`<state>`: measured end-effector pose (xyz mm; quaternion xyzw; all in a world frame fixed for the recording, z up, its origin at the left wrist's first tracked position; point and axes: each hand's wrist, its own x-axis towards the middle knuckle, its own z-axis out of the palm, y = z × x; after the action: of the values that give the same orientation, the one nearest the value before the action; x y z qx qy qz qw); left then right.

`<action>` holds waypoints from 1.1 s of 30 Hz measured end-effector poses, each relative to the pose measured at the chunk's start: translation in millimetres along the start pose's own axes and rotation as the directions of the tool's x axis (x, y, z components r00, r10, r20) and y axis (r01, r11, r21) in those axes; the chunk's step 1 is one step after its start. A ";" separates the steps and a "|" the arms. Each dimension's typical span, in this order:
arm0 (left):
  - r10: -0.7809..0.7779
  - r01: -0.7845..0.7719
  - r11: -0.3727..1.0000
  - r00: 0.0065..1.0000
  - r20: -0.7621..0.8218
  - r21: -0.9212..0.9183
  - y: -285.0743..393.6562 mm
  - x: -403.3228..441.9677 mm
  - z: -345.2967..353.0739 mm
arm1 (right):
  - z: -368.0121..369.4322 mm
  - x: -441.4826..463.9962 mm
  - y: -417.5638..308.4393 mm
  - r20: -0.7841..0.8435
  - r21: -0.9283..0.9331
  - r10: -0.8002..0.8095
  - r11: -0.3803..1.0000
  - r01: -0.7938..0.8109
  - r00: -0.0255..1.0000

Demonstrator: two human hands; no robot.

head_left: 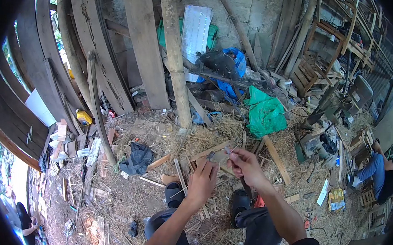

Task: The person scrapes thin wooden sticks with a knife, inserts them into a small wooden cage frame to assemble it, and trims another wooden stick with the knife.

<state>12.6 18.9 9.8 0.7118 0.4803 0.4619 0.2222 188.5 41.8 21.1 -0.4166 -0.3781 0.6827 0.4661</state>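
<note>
The crumpled green plastic bag looks glossy. The broad grey wooden plank looks matt, the round tan wooden post rough.

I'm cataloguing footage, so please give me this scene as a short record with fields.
left hand: raised, pinching a small grey piece, too small to identify
right hand: beside the left, appears to pinch a small pale piece
ground: strewn with straw and wood scraps
green bag: right of the wooden post
black bag: left of the post
other person: right edge, partly visible
</note>
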 end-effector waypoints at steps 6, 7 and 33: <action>0.130 -0.133 0.986 0.991 0.043 0.100 1.4 0.7 2.7 | -12.9 5.1 -3.6 -0.146 0.069 -0.029 0.997 0.039 0.989; 0.150 -0.156 0.980 0.987 0.052 0.126 1.6 -0.6 2.4 | -12.4 5.2 -3.8 -0.141 0.031 -0.064 0.997 0.069 0.988; 0.110 -0.112 0.991 0.993 0.041 0.071 6.3 -8.8 0.9 | -10.8 -10.4 -6.1 -0.013 -0.027 -0.049 0.998 0.049 0.999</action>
<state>15.4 8.3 10.3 0.7534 0.4523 0.4425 0.1787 202.7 35.0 25.0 -0.4181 -0.3942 0.6631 0.4797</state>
